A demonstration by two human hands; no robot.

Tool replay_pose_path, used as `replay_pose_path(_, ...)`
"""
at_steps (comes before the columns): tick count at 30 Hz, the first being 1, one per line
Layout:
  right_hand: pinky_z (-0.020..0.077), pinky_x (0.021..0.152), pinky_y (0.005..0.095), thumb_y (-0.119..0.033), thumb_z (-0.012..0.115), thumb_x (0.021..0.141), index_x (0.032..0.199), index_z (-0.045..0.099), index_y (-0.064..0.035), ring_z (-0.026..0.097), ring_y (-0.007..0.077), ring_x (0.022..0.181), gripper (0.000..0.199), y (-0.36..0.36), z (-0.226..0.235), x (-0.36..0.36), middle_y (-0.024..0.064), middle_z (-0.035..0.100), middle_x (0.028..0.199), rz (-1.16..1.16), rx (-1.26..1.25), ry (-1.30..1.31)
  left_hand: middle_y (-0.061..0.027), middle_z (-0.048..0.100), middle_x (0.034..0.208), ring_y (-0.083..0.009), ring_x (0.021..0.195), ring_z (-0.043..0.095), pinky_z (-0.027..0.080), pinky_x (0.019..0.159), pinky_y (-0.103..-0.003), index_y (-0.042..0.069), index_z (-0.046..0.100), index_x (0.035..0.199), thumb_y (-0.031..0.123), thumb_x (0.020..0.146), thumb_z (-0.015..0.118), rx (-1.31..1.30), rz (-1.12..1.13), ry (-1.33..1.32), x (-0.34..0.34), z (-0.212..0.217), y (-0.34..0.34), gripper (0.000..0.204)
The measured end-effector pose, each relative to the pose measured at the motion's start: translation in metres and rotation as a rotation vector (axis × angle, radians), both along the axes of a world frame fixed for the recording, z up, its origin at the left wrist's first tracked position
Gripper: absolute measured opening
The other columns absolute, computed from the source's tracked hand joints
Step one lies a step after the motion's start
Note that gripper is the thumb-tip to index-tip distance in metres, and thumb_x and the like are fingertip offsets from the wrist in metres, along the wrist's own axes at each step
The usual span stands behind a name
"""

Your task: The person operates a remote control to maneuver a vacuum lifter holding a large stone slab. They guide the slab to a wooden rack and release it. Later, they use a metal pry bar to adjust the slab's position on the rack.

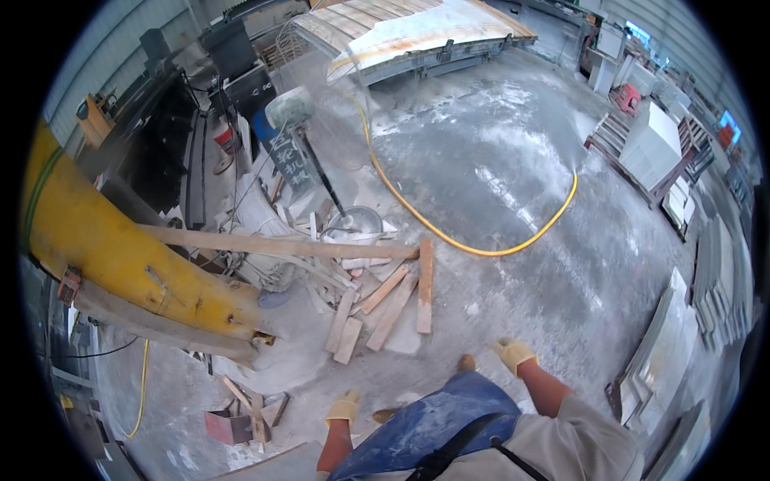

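My left hand (345,407), in a pale yellow work glove, hangs low beside the blue apron (449,413). Its fingers stretch forward with nothing held. On the other side, my right hand (513,355) wears the same kind of glove and reaches out over the grey floor, fingers apart and holding nothing. Ahead of the hands lie loose wooden blocks (393,313) and an upright-pointing short board (425,289). A long wooden beam (281,242) runs from the yellow steel arm (136,248) toward that board.
A yellow hose (481,252) loops across the dusty floor. Stone slabs (666,345) lean along the right side. Broken offcuts surround a stand fan (289,108) at left. A reddish box (227,427) with wood scraps sits at lower left. A slab table (433,32) stands far ahead.
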State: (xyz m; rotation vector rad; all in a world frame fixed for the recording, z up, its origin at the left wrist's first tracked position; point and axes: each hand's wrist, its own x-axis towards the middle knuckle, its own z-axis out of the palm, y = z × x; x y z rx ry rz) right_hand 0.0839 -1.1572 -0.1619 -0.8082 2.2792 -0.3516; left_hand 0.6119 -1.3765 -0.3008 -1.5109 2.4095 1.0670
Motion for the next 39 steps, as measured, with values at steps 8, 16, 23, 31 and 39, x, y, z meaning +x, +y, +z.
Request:
replay_pose_path(8,0.0508,0.109,0.0505,-0.06,0.05,0.105,0.131,0.075,-0.0032,0.066,0.0448,0.128,0.067,0.127,-0.064,-0.154,0.0282,0.071,0.133,-0.119,0.122,0.035,-0.023,0.063,0.149,-0.0468,0.134,0.061,0.05,0.11,-0.058,0.022,0.059,0.148,0.04,0.111,0.049,0.257,-0.238,-0.359,-0.206,0.075,0.009,0.042)
replay_pose_path(16,0.0552,0.098,0.0505,-0.063,0.054,0.103,0.125,0.076,-0.0028,0.076,0.0402,0.108,0.068,0.186,-0.115,-0.198,0.0258,0.079,0.11,-0.715,0.114,-0.187,-0.0252,0.072,0.13,-0.0452,0.118,0.068,0.052,0.101,-0.053,0.016,0.068,0.14,0.046,0.108,0.051,0.295,-0.382,-0.186,-0.382,0.064,-0.071,0.047)
replay_pose_path(23,0.0594,0.064,0.0409,-0.046,0.065,0.106,0.114,0.072,0.004,0.076,0.0284,0.077,0.051,0.159,-0.131,-0.231,0.0147,0.074,0.088,-1.038,-0.049,-0.417,-0.023,0.075,0.127,-0.0378,0.118,0.071,0.052,0.102,-0.046,0.011,0.075,0.129,0.052,0.107,0.048,0.431,-0.419,-0.181,-0.54,0.046,-0.138,0.054)
replay_pose_path(31,0.06,0.062,0.0465,-0.036,0.068,0.106,0.115,0.067,-0.0019,0.074,0.0311,0.074,0.035,0.056,-0.076,-0.355,0.0133,0.073,0.091,-0.313,0.194,-0.129,-0.0226,0.075,0.128,-0.0379,0.117,0.072,0.054,0.1,-0.045,0.004,0.073,0.127,0.043,0.106,0.051,0.411,-0.412,-0.022,-0.711,-0.018,-0.258,0.049)
replay_pose_path(39,0.0586,0.064,0.0433,-0.041,0.064,0.108,0.111,0.07,-0.0034,0.071,0.0296,0.069,0.038,-0.071,-0.104,-0.489,0.0116,0.072,0.087,-0.612,-0.062,-0.358,-0.0303,0.072,0.126,-0.0427,0.123,0.068,0.054,0.102,-0.048,0.003,0.074,0.124,0.045,0.107,0.051,0.189,-0.41,0.09,-0.804,0.046,-0.376,0.051)
